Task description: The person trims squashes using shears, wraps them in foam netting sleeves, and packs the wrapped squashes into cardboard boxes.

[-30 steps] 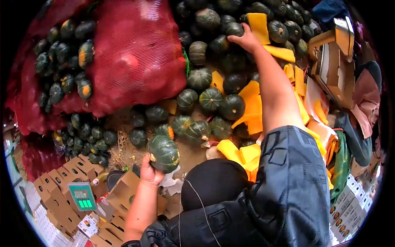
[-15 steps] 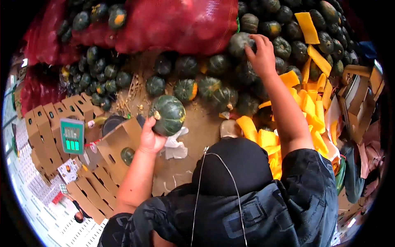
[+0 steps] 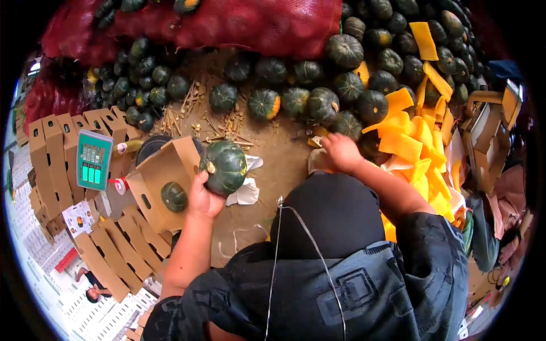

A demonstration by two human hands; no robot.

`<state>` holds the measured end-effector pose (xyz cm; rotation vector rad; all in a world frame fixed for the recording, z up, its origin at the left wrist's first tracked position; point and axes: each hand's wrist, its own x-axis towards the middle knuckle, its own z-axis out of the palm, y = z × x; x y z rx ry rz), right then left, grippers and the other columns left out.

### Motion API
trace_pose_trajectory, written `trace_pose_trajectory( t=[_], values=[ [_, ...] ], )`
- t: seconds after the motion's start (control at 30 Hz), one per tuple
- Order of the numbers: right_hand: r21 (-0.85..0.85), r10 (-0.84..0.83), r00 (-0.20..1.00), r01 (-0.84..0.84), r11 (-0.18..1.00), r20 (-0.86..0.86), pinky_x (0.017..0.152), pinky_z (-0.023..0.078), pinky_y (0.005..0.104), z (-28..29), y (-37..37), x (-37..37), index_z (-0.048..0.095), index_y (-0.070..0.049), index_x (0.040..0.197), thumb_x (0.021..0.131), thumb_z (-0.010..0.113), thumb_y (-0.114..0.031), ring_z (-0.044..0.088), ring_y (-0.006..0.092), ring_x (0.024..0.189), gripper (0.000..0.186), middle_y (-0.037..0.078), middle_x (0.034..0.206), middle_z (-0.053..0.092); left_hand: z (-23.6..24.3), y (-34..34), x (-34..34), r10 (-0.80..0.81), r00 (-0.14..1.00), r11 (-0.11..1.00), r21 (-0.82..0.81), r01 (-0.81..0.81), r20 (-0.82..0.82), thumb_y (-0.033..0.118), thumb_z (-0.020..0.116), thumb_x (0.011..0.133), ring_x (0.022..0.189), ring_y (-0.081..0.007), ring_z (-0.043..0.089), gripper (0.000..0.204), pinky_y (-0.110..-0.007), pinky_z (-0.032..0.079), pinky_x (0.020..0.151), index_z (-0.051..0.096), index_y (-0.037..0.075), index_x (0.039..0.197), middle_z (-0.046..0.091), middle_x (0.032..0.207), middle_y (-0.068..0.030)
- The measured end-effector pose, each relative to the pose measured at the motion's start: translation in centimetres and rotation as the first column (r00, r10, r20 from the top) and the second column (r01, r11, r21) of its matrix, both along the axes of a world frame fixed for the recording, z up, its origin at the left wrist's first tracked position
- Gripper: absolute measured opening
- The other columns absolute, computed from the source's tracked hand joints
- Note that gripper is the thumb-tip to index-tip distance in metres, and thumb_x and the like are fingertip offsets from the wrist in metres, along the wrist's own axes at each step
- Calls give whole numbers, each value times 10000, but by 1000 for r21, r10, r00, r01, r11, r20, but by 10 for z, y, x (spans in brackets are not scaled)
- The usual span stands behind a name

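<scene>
My left hand (image 3: 205, 198) grips a dark green pumpkin (image 3: 226, 166) with yellowish flecks, its stem end turned toward my thumb. Beside that hand, another green pumpkin (image 3: 174, 196) lies in a cardboard box (image 3: 152, 181). My right hand (image 3: 343, 153) is empty as far as I can see, low and close to my body, just on the near side of a pumpkin (image 3: 346, 125) at the edge of the pile. Its fingers point down and left, partly hidden and blurred. A small yellowish piece (image 3: 314, 141) shows by its fingertips.
Pumpkins (image 3: 391, 61) are heaped at the far right, below a red mesh sack (image 3: 244, 25). Yellow foam net sleeves (image 3: 418, 148) lie in a tangle on the right. A scale display (image 3: 94, 159) and folded cartons (image 3: 54, 153) stand left. White cloth or plastic (image 3: 245, 192) lies on the floor.
My right hand has let go of a pumpkin at the far pile and drawn back toward my body. The left hand keeps its pumpkin, shifted slightly nearer. The view has shifted a little.
</scene>
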<state>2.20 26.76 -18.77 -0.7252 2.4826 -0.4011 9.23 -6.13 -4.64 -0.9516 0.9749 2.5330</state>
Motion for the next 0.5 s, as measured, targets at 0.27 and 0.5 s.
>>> trace_pose_trajectory(
  t=[0.27,0.5],
  values=[
    [266,-102,995,104,958,-21,756,423,368,-11,-15,13,549,-76,1044,736,545,-267,536,239,941,362,87,962,590,1,4,15,47,999,999,24,-47,22,230,548,775,1168,-301,435,568,-451,337,997,366,45,1280,451,1262,-130],
    [47,-10,904,-11,999,426,735,456,409,-5,-28,-10,608,-69,897,721,553,-243,583,327,810,253,155,869,618,-8,10,7,7,1000,999,34,-6,-13,174,534,766,1166,-321,430,574,-488,337,992,337,71,1295,427,1273,-133]
  ],
)
